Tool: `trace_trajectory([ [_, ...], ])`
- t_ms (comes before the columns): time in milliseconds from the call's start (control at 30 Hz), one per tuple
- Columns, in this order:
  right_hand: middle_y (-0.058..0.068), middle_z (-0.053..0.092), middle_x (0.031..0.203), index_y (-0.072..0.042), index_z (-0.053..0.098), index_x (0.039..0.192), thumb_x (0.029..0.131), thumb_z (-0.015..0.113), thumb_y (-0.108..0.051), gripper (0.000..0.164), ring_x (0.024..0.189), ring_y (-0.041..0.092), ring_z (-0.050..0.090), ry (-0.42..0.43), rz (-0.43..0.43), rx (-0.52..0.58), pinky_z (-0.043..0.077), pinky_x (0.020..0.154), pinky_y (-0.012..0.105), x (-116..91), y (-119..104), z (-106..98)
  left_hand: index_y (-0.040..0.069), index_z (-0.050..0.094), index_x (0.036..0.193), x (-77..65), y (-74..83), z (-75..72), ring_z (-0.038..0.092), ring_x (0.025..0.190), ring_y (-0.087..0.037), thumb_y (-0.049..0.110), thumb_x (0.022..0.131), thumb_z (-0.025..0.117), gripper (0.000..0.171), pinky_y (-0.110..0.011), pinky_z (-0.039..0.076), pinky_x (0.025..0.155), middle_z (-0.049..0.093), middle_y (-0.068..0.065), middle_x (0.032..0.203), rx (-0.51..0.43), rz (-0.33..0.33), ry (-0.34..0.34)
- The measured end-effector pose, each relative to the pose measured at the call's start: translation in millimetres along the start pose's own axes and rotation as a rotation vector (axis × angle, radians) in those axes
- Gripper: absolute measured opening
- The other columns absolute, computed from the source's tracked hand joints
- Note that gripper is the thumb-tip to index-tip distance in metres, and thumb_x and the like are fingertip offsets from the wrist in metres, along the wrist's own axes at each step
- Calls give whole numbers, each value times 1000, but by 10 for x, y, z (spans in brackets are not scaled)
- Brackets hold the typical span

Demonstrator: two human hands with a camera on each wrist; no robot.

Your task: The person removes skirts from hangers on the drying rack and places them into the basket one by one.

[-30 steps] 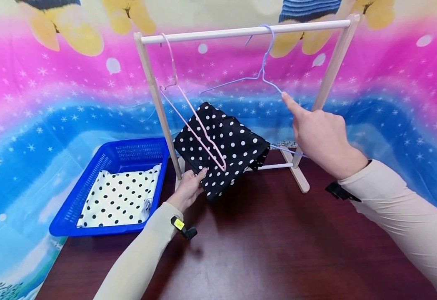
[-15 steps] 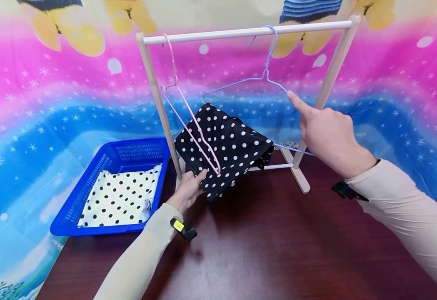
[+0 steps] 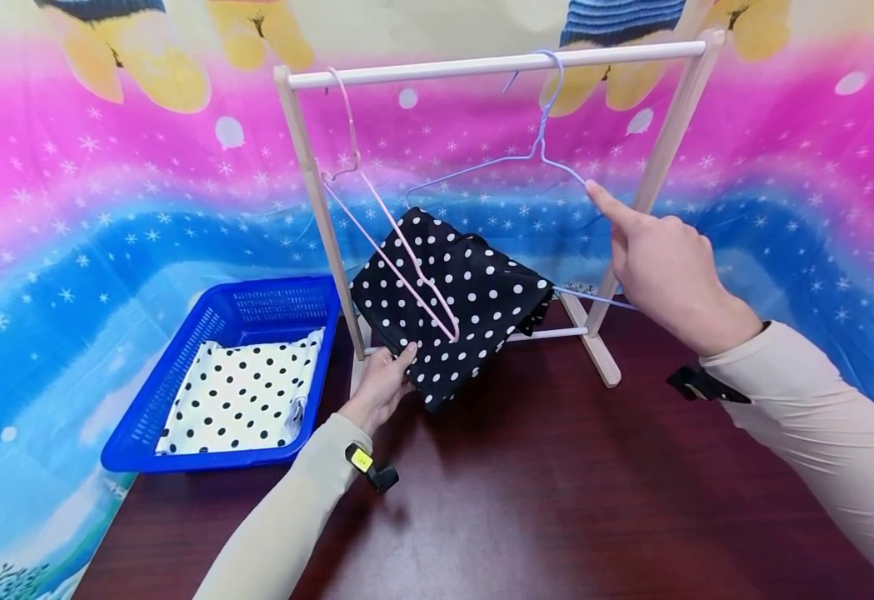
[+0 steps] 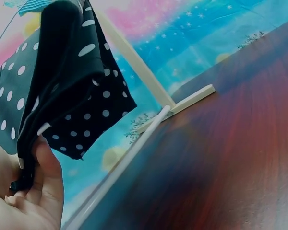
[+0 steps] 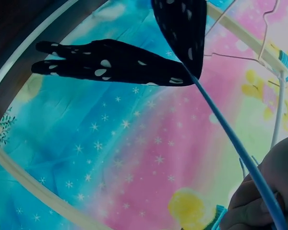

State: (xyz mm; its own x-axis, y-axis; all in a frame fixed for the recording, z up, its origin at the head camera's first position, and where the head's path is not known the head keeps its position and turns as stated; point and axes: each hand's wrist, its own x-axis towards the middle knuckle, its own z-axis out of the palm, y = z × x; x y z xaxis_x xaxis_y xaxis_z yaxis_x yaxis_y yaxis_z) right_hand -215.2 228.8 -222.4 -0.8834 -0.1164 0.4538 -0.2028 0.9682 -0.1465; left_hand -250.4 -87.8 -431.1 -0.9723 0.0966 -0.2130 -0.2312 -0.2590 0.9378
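Observation:
A black cloth with white dots point(image 3: 489, 287) hangs folded over the lower bar of a blue wire hanger point(image 3: 500, 158). My left hand point(image 3: 380, 383) pinches its lower left edge between thumb and fingers; in the left wrist view the cloth's folded layers point(image 4: 69, 72) rise above that hand point(image 4: 41, 187). At the hanger's right shoulder, my right hand point(image 3: 669, 275) grips the wire, index finger stretched along it and the other fingers curled. The right wrist view has the blue bar point(image 5: 230, 136) running past the curled fingers point(image 5: 252, 211) up to the cloth.
A pink hanger point(image 3: 380, 204) hangs at the left end of the wooden rack's rail point(image 3: 437, 71), in front of the cloth. On the left, a blue basket point(image 3: 125, 433) holds a white dotted cloth point(image 3: 242, 396). The rack stands on a dark red table point(image 3: 526, 475) before a patterned backdrop.
The blue hanger's hook has slid a little to the right along the rail, my right hand moving with it. My left hand and the cloth have shifted slightly right. The pink hanger sways.

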Motion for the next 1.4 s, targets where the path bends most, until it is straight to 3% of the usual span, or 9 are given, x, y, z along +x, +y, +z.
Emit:
trace_trajectory([
  [267, 14, 46, 57, -38, 34, 156, 105, 45, -15, 57, 42, 25, 40, -20, 12, 131, 35, 40, 35, 10, -2, -13, -1, 56, 125, -65, -49, 60, 71, 82, -4, 20, 108, 47, 28, -23, 59, 72, 73, 7, 88, -25, -4, -1],
  [467, 13, 43, 60, -45, 31, 155, 107, 41, -19, 55, 42, 26, 40, -80, 61, 222, 36, 40, 35, 26, -8, -36, 0, 58, 124, -115, -76, 105, 71, 78, -3, 18, 109, 46, 27, -23, 58, 70, 73, 8, 85, -28, -24, -7],
  [867, 9, 39, 56, -50, 30, 153, 108, 40, -24, 53, 42, 26, 38, -98, 102, 258, 34, 39, 34, 22, 12, -26, -3, 56, 119, -199, -145, 195, 69, 73, -5, 17, 109, 46, 25, -23, 57, 66, 71, 5, 83, -22, -61, -53],
  [1200, 12, 43, 64, -51, 31, 151, 108, 37, -25, 50, 42, 25, 37, -73, 100, 288, 32, 39, 33, 35, 48, -4, 0, 57, 109, -244, -158, 223, 65, 64, -5, 21, 108, 49, 22, -21, 55, 60, 68, 3, 74, 16, -93, -79],
  [1400, 11, 42, 65, -52, 31, 150, 109, 37, -26, 50, 41, 25, 37, -75, 105, 304, 31, 38, 33, 33, 68, 0, -2, 56, 115, -251, -179, 197, 67, 67, -6, 19, 108, 49, 24, -22, 56, 62, 70, 2, 80, 33, -99, -108],
])
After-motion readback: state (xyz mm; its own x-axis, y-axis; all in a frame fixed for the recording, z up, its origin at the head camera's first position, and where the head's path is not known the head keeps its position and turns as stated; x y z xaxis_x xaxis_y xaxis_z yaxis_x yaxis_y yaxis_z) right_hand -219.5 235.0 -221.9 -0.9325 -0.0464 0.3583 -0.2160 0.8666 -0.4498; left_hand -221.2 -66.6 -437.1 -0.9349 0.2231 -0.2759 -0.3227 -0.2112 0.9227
